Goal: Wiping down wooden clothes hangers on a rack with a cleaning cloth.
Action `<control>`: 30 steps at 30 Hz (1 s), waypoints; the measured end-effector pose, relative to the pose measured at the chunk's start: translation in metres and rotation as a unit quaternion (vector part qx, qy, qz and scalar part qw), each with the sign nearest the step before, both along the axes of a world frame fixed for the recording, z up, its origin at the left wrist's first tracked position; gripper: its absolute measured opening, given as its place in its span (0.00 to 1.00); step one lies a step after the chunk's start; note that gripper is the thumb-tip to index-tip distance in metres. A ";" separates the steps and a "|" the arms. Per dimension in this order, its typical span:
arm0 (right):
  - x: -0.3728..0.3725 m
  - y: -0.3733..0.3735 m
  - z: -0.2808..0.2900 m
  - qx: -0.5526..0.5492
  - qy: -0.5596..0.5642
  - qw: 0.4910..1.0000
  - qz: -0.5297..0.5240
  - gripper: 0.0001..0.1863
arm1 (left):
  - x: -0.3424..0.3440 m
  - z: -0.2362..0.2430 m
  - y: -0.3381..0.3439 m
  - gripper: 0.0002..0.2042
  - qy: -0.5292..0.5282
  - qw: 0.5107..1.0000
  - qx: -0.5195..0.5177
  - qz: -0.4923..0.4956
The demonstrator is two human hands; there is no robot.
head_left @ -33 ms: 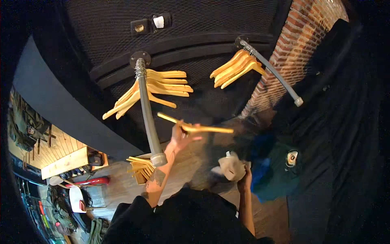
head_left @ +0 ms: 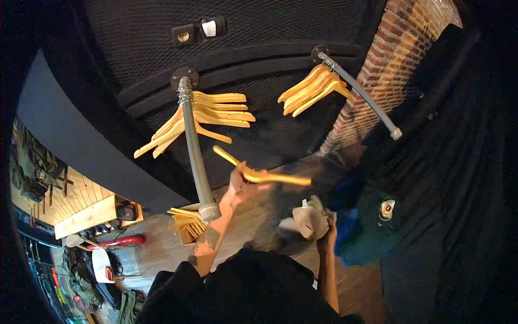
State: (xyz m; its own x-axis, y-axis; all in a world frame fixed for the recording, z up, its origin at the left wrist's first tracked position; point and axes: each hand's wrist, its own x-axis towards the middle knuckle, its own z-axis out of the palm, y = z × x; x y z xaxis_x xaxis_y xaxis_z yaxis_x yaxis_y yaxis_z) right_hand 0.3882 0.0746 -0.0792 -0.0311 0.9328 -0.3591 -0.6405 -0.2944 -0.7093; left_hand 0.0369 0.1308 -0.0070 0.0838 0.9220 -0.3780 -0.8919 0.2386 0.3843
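In the head view, the long grey pipe (head_left: 195, 151) sticks out from the dark wall (head_left: 302, 129). Your left hand (head_left: 237, 186) is to the right of that pipe, near its end. Its fingers are wrapped around the middle of a yellow wooden hanger (head_left: 270, 176), which sits tilted, with one arm up toward the pipe and the other pointing away from it. Your right hand (head_left: 327, 229) is farther right of the pipe. Its fingers grip the side of a pale cloth bundle (head_left: 310, 222). The bundle is a bit blurry, so you can't tell just what it is.

More hangers (head_left: 221, 110) hang on the pipe, close to the wall. To the right of the pipe is a shorter pipe (head_left: 367, 97) with its own bunch of hangers (head_left: 313, 90). Below the pipe's end, a box (head_left: 187, 237) holds wooden pieces. Well to the pipe's right is a blue-green cloth (head_left: 369, 237).
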 end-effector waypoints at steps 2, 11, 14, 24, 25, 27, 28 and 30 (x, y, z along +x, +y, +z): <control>0.000 0.005 0.033 0.108 -0.007 0.994 -0.033 0.25 | 0.012 -0.018 -0.018 0.20 0.003 0.998 -0.061 0.012; -0.054 0.013 0.115 0.357 -0.466 0.793 0.161 0.35 | 0.043 0.001 -0.065 0.22 0.463 0.830 0.040 -0.309; -0.102 0.012 0.133 0.503 -0.646 0.549 0.170 0.40 | 0.043 0.009 -0.073 0.20 0.420 0.868 0.096 -0.245; -0.110 -0.006 0.098 0.405 -0.683 0.514 0.324 0.27 | -0.009 0.006 -0.067 0.14 0.496 0.719 0.272 -0.405; -0.107 -0.008 0.098 0.374 -0.675 0.540 0.336 0.28 | -0.005 0.008 -0.071 0.12 0.451 0.764 0.285 -0.363; -0.098 -0.012 0.100 0.389 -0.650 0.562 0.330 0.28 | 0.003 0.015 -0.071 0.10 0.477 0.763 0.244 -0.360; -0.092 -0.015 0.102 0.371 -0.679 0.541 0.328 0.29 | 0.006 0.019 -0.069 0.10 0.470 0.758 0.262 -0.368; -0.077 -0.020 0.105 0.350 -0.709 0.518 0.327 0.29 | 0.011 0.029 -0.066 0.12 0.476 0.742 0.289 -0.374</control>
State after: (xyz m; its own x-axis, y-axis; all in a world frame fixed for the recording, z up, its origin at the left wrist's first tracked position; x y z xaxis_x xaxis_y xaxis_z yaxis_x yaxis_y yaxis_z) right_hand 0.3112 0.0545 0.0259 -0.5904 0.8063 -0.0355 0.7441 0.5267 -0.4109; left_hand 0.0478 0.0651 0.0215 0.6032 0.7827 -0.1533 0.1473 0.0795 0.9859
